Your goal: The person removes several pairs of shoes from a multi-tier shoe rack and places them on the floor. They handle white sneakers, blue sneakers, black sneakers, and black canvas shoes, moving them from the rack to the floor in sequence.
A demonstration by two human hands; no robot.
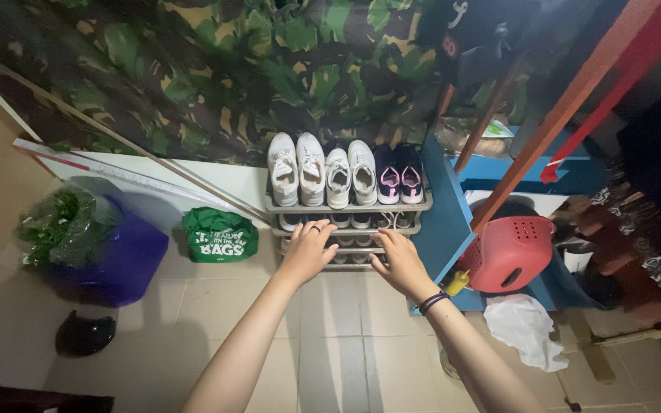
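A low grey shoe rack (346, 208) with several tiers stands against a camouflage curtain. Its top tier carries two pairs of white sneakers (323, 170) and a dark pair with pink insoles (398, 176). More shoes show on the lower tiers, mostly hidden. My left hand (307, 248) reaches onto the lower tiers, fingers curled, a ring on one finger. My right hand (398, 260), with dark bands on the wrist, reaches into the lower right of the rack. What the fingers touch is hidden.
A green folded bag (219, 235) and a purple bag holding greens (93, 245) sit on the tiled floor to the left. A dark helmet-like object (84, 333) lies nearer. To the right are a blue shelf (449, 222), a red perforated basket (512, 252) and white plastic (525, 325).
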